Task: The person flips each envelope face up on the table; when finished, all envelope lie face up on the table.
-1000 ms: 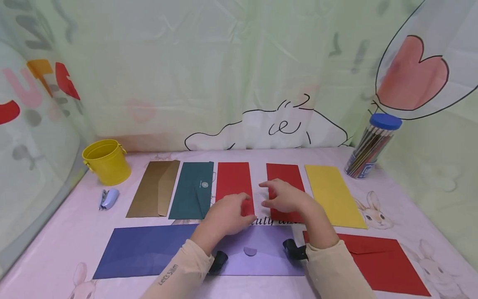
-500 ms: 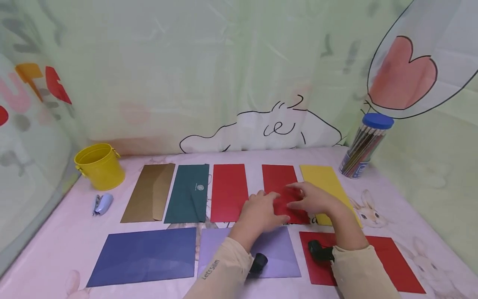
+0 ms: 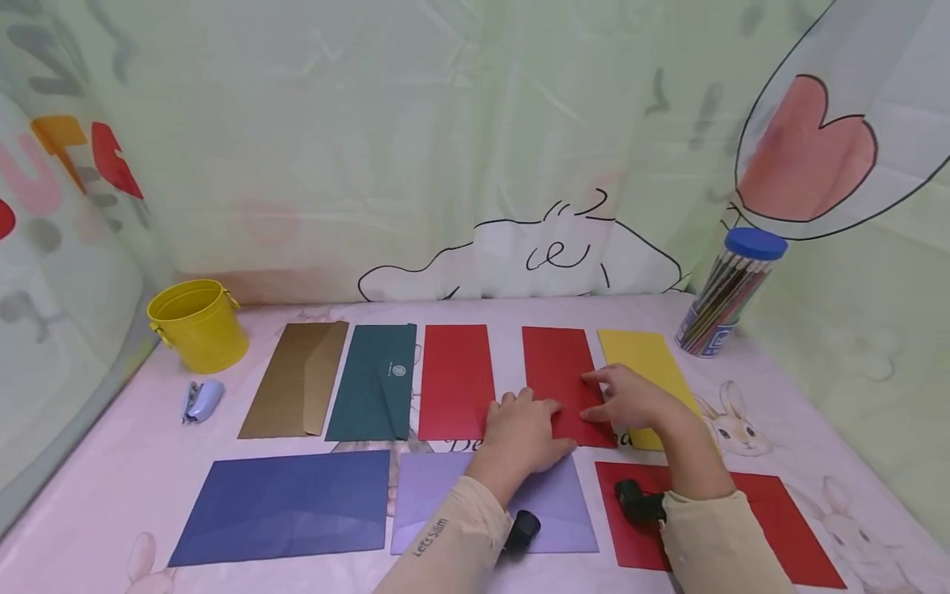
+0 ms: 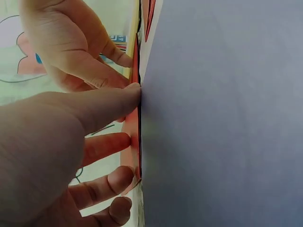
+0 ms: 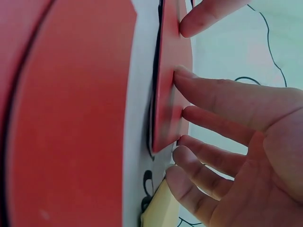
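Observation:
A red envelope [image 3: 552, 355] lies in the back row, right of a second red envelope [image 3: 454, 371]. My left hand [image 3: 523, 429] is spread at its lower left part, thumb near its front edge. From the right side, the fingertips of my right hand [image 3: 631, 400] touch the same envelope. In the right wrist view, the right hand's [image 5: 251, 146] thumb and fingers are loosely bent against the red paper [image 5: 165, 104]. A lavender envelope [image 3: 552, 520] lies under the left forearm. Right of the red one is a yellow envelope [image 3: 646, 351], partly hidden by the right hand.
Brown [image 3: 285, 384] and green envelopes [image 3: 371, 388] continue the back row leftwards. In front lie a blue envelope [image 3: 289, 507] and another red one [image 3: 790, 528]. A yellow bucket [image 3: 200, 330] and small stapler [image 3: 202, 402] stand left, a blue-lidded pencil jar [image 3: 723, 297] back right.
Both hands have moved right, from above the gap between the two back red envelopes onto the right one. Over the last half second they have settled lower on it. The envelopes stay in place.

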Tool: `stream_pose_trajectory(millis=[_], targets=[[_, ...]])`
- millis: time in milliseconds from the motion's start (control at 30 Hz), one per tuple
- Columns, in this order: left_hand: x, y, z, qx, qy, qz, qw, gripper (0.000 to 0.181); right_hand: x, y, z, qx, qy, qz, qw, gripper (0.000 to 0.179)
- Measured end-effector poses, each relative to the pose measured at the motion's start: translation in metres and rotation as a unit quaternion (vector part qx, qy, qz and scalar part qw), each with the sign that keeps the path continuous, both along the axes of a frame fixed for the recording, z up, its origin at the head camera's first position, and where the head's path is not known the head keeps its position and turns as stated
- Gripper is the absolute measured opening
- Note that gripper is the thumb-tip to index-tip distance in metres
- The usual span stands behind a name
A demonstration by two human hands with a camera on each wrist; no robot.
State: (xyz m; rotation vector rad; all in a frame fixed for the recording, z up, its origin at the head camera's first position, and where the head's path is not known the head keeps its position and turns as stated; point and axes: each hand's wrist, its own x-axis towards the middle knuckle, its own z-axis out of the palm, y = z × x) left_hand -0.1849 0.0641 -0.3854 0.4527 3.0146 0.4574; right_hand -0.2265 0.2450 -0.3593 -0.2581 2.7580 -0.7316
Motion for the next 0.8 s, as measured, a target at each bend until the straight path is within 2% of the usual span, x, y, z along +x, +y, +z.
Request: stream_pose_trajectory(millis=[100,300,567,667,800], targets=[[0.0002,-0.0007,-0.0013,-0.008,0.004,0.003,1.0,0.06,0.0011,-0.0011,0.0005,0.01,-0.001,-0.005,0.9999,0.07],[-0.0008,-0.001,-0.0021,-0.053,0.042,-0.007,0.9977,0.057,0.0018,-0.0029,0.0007,0.017,-0.005,-0.016,0.9997,0.07],[-0.001,0.0006,-0.0006,-0.106,0.069,-0.053,0.9906,0.042,0.0018,-0.0011,0.0006,0.008,-0.012,-0.02,0.9997,0.069],[-0.0021,0.0004,-0.0003,-0.107,0.089,-0.069,0.9879,0.033,0.0017,0.0014,0.0005,-0.005,-0.018,-0.02,0.9996,0.069],[-0.0039,-0.0012,0.0011,-0.11,0.131,-0.083,0.9817,0.027,0.0012,0.0057,0.0032,-0.035,-0.027,-0.041,0.9982,0.07]])
